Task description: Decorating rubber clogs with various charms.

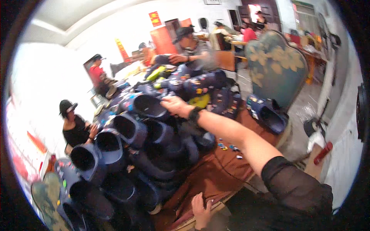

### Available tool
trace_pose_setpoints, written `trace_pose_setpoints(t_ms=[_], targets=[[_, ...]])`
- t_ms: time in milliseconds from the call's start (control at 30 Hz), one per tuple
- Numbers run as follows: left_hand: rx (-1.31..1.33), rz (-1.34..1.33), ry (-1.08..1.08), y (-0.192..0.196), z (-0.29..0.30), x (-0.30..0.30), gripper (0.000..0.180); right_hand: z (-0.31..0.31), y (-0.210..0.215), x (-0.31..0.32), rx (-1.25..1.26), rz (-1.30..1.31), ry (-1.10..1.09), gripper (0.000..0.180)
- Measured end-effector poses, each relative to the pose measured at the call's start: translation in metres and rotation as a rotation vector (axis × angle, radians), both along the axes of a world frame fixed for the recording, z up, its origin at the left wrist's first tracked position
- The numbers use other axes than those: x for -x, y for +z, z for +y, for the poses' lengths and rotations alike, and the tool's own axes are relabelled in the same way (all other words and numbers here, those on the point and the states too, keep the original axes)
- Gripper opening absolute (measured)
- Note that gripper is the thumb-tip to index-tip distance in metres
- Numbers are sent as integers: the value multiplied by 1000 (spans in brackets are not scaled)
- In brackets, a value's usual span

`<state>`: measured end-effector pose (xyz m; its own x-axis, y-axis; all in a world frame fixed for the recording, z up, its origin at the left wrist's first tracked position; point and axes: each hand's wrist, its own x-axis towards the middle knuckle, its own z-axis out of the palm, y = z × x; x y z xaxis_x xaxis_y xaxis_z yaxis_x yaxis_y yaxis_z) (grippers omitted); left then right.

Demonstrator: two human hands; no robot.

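Our right hand (174, 104) reaches out over the heap of dark blue clogs (127, 142) piled on the bench (216, 173), grip closed on the rim of one clog (148, 106) near the top. Left hand (201, 210) rests at the bench's near edge, fingers curled; can't tell if it's grasping anything. Small charms (227, 147) lie by the right forearm.

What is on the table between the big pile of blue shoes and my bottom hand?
In the head view, only brown cloth lies between the shoe pile and that left hand.
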<state>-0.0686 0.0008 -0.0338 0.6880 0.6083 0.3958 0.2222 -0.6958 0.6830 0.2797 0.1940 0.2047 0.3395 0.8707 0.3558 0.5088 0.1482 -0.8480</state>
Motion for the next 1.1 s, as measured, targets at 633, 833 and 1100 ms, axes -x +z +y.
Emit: trace_pose_setpoints(t_ms=[633, 833, 1100], targets=[[-123, 62, 13, 8, -3, -7, 35, -422, -177, -211, 747, -921, -1025, 17], [-151, 94, 25, 5, -5, -1, 32, -426, -167, -176, 503, -688, -1021, 22], [131, 143, -152, 42, -33, -30, 57, -386, -139, -7, 159, -260, -488, 29]])
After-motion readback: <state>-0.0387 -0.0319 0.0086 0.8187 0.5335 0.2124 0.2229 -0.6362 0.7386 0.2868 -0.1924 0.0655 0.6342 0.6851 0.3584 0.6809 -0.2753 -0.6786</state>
